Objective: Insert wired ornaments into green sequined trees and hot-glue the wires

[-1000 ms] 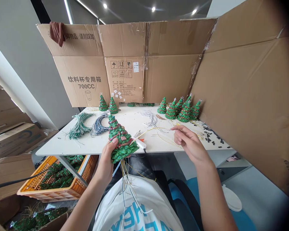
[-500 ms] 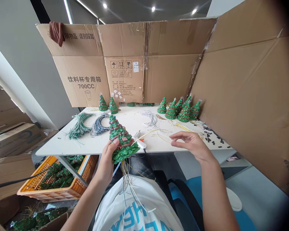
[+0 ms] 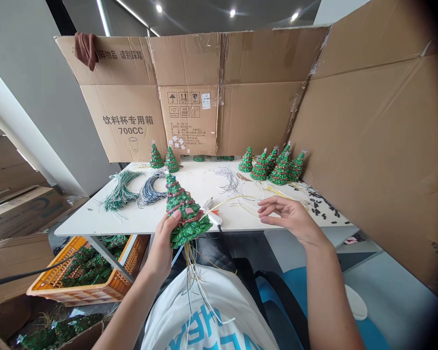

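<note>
My left hand [image 3: 165, 239] is closed around the side of a small green tinsel Christmas tree [image 3: 184, 209] with red garland, its thumb on the front. The tree is held up above the table's front edge, tip upward. Several thin wires [image 3: 192, 272] hang from its base over my lap. A thin yellow wire [image 3: 226, 200] arcs rightward from the tree's lower right side. Close to the wire's far end, my right hand [image 3: 290, 218] is raised with curled fingers, thumb and fingertips brought together; the thin wire is hard to see right at the fingertips.
A white glue gun [image 3: 214, 218] lies behind the held tree. Green wire bundles [image 3: 122, 192] and dark wire bundles [image 3: 151, 189] lie to the left. Several finished trees [image 3: 280, 167] stand at the back right, near small black pieces [image 3: 318, 209]. Cardboard [image 3: 190, 63] encloses the table; an orange crate [image 3: 76, 291] stands below.
My right hand has shifted very slightly to the right and down. My left hand and the tree stay in place.
</note>
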{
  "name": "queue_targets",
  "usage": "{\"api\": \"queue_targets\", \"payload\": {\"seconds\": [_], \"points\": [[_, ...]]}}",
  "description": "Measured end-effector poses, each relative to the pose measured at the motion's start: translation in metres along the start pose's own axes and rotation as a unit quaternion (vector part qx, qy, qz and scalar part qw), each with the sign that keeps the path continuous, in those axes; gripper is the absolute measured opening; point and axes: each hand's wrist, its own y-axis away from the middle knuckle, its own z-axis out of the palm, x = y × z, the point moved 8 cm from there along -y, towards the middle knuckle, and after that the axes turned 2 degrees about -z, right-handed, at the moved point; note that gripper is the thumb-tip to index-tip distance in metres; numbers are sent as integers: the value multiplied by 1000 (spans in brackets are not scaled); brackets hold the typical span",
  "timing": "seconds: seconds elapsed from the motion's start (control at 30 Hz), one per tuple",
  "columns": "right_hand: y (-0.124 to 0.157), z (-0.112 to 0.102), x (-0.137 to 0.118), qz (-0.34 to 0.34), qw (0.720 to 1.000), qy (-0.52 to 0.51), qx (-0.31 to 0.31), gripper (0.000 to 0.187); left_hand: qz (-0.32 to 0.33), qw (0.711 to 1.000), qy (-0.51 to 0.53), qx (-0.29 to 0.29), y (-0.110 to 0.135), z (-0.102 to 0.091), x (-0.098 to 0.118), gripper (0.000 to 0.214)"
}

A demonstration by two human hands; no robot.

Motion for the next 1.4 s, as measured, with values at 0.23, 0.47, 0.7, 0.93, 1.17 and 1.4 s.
{"api": "queue_targets", "payload": {"seconds": [0.23, 0.47, 0.7, 0.93, 1.17, 1.4], "points": [[1, -4, 1, 3, 1000, 15, 1, 40, -1, 1000, 4, -2, 1, 1, 0, 55], [2, -3, 7, 14, 999, 24, -29, 37, 1, 1000, 3, -8, 2, 3, 1, 53], [-1, -8, 6, -20, 999, 28, 0, 56, 5, 1000, 2, -12, 2, 5, 3, 53], [1, -7, 1, 2, 999, 42, 12, 40, 6, 1000, 2, -11, 2, 3, 2, 51], [0, -6, 1, 2, 999, 14, 41, 42, 4, 1000, 0, -16, 2, 5, 3, 52], [3, 35, -15, -22, 999, -42, -24, 26, -14, 1000, -14, -16, 1, -1, -6, 56]]}}
